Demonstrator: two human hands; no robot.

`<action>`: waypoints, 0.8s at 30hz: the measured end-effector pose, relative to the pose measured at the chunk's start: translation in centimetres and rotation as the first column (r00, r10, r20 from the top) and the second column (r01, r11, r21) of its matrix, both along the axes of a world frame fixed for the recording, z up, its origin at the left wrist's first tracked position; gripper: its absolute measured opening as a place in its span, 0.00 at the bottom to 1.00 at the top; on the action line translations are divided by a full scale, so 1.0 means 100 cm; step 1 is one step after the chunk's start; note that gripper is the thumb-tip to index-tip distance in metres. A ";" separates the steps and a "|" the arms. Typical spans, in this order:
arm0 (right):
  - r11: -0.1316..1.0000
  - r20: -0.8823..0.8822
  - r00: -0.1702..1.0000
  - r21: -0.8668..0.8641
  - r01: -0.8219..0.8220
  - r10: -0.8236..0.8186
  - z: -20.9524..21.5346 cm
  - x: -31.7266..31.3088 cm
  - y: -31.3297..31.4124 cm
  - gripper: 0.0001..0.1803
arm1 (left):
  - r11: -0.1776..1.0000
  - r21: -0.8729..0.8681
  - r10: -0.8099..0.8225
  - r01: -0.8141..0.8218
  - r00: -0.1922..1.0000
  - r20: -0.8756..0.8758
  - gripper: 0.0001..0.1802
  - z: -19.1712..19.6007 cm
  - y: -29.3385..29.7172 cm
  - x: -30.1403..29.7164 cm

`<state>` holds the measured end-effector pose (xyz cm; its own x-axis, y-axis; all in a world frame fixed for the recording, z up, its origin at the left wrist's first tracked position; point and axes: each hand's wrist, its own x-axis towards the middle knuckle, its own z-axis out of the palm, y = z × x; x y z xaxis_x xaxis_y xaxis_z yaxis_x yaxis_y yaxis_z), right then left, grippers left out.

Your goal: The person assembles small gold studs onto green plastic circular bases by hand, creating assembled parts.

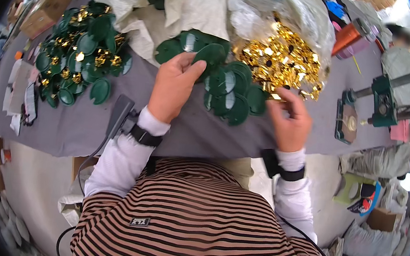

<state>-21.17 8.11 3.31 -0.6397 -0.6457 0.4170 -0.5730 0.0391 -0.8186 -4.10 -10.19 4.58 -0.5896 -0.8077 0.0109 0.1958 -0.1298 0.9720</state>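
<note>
The person's left hand (173, 85) is clamped on a green disc (212, 53), pinching its near edge between thumb and fingers, so that the disc is held above the table (183, 140), in front of the person. Just below and to the right of it lies a loose heap of similar discs (238, 110), overlapping one another, some with pale patches on their faces.

The right hand (291, 118) is over the right end of that heap, at the near edge of a pile of shiny gold pieces (293, 59). Its thumb and forefinger point left, blurred; one cannot tell whether they are apart or closed on something small. The gold pieces spill from a clear bag (251, 7) at the far side of the table.

Well to the left sits a second pile, of green discs with gold pieces (80, 56) among them. Between this pile and the clear bag, a white sack (198, 8) lies across the far edge, with more green discs at its mouth.

On the right part of the table stands a green hand press (383, 100) with a red knob; farther back lies an orange roll (349, 39). A black strap (145, 136) circles the left wrist.
</note>
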 end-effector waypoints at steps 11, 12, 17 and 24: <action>0.983 -0.362 0.920 -0.044 -0.178 0.150 0.000 0.041 -0.020 0.18 | 0.961 -0.226 -0.135 0.162 0.982 0.133 0.15 -0.009 0.071 0.002; 0.986 -0.244 0.958 -0.041 -0.164 0.150 -0.002 0.044 -0.018 0.16 | 0.901 -0.402 -0.086 0.164 0.975 0.204 0.15 -0.012 0.074 0.003; 0.978 0.718 0.664 -0.154 -0.142 0.210 -0.009 0.057 -0.016 0.14 | 0.837 -0.542 0.028 0.073 0.984 0.175 0.14 -0.021 0.082 0.012; 0.977 0.433 0.882 0.015 -0.215 0.188 -0.006 0.041 -0.009 0.17 | 0.569 -0.822 0.478 0.017 0.807 0.347 0.14 0.006 -0.022 0.052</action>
<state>-17.09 7.23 2.69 -0.6003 -0.7947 0.0896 -0.1703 0.0175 -0.9852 1.05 -12.37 5.20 -0.4959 -0.7336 0.4646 -0.4177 0.6706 0.6130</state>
